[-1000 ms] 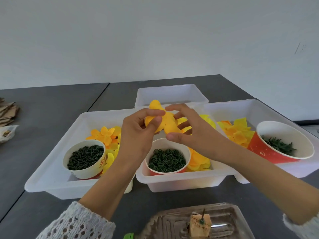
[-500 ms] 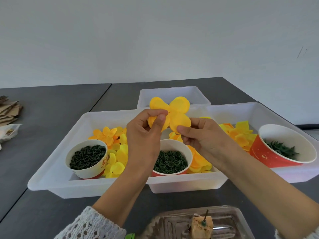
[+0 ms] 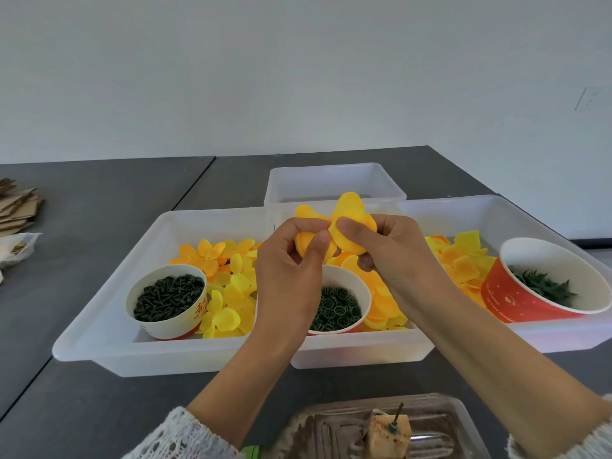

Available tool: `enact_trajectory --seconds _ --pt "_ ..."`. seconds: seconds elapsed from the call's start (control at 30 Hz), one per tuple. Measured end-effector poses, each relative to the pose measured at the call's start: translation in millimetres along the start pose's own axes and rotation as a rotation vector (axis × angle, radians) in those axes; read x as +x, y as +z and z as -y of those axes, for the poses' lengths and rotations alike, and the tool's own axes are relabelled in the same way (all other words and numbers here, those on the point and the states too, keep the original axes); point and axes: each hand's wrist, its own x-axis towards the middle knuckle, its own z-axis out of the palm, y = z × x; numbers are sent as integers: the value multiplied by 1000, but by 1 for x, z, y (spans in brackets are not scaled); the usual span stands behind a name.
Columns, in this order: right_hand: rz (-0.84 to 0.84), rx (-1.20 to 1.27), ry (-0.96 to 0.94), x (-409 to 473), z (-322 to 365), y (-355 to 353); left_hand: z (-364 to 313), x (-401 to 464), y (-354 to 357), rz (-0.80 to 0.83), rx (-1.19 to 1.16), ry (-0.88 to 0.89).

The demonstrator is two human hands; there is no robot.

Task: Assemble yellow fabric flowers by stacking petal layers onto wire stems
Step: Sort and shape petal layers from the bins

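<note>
Left hand (image 3: 291,270) pinches the rounded yellow-orange fabric petal layer (image 3: 344,226) at its left lobe; right hand (image 3: 394,250) pinches its right lobe — layer held aloft between both grips, above the white paper cup of dark green rings (image 3: 337,304).

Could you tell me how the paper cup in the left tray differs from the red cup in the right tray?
The left cup is mostly white with a red base and stands upright; the red cup is red outside and leans toward the camera. The left cup is filled nearly to the rim with dark pin-like pieces; the red cup holds a lower heap of spiky green leaf-like pieces. The red cup also looks wider. Both are white inside and sit beside yellow petals.
</note>
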Motion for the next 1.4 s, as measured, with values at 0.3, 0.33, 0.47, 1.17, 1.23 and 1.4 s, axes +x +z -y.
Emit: enact_trajectory --seconds 0.3,0.33,0.47,1.17,1.23,1.4 --pt "-27 -38 -97 -2 -3 -4 -10 10 -6 100 373 37" --pt "-27 -35 -87 -3 -5 -6 -12 12 -5 101 379 19" --pt "-3 -26 -74 -9 -9 -16 -17 24 0 157 268 -103" --pt "-11 237 194 -22 -36 -86 8 65 49 422 493 56" --pt "-36 227 158 -20 -36 -83 -6 45 47 427 352 262" --pt "-52 170 75 -20 -33 -70 -12 9 45 615 406 288"
